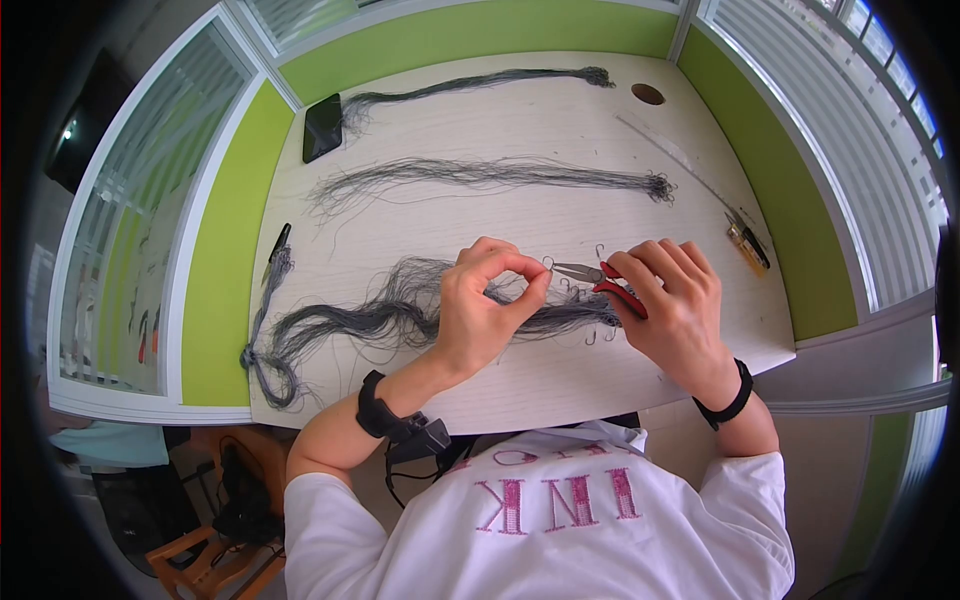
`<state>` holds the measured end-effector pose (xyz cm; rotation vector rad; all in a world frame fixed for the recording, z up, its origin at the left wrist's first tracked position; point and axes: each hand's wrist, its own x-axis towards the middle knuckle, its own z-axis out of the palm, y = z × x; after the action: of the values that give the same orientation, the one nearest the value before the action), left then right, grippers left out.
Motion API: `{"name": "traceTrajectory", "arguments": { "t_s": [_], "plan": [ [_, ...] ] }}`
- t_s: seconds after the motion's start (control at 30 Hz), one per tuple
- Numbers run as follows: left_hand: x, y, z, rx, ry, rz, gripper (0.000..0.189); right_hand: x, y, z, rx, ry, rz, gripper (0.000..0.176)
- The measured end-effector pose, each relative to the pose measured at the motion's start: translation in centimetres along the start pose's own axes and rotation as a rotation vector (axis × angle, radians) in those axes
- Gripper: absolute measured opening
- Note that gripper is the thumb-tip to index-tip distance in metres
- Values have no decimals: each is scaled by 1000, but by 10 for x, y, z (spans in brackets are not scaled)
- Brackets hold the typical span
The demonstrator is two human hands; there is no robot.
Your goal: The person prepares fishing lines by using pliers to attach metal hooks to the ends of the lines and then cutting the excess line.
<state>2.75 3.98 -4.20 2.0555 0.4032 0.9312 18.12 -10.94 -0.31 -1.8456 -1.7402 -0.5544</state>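
My left hand (480, 310) is closed in a pinch, thumb and forefinger together on a small fish hook (548, 263). The tips of the pliers (578, 272) reach right up to this hook; whether they clamp it is too small to tell. My right hand (682, 305) is wrapped round the red handles of the pliers. Beneath both hands runs a bundle of dark grey line (390, 318), partly hidden by the left hand. Several loose-looking hooks lie around its right end, close to the pliers.
Two more line bundles lie farther back, the middle bundle (500, 172) and the rear bundle (480, 82). A black phone (322, 128) rests at the back left. Toward the right are a ruler (680, 165) and a yellow cutter (748, 246). Green partitions (480, 50) enclose the table.
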Motion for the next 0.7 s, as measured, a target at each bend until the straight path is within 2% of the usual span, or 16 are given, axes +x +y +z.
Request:
{"name": "traceTrajectory", "arguments": {
  "t_s": [0.5,0.6,0.67,0.7],
  "plan": [
    [-1,0,0,123,10,72,8,-2,0,2,-31,-35,-25,32],
    [-1,-1,0,48,-28,31,17,-1,3,2,-3,12,-16,32],
    [1,-1,0,-14,-101,1,34,2,6,-1,4,105,9,34],
    [2,0,1,-14,-100,1,34,4,7,-4,-10,142,19,38]
  ]
}}
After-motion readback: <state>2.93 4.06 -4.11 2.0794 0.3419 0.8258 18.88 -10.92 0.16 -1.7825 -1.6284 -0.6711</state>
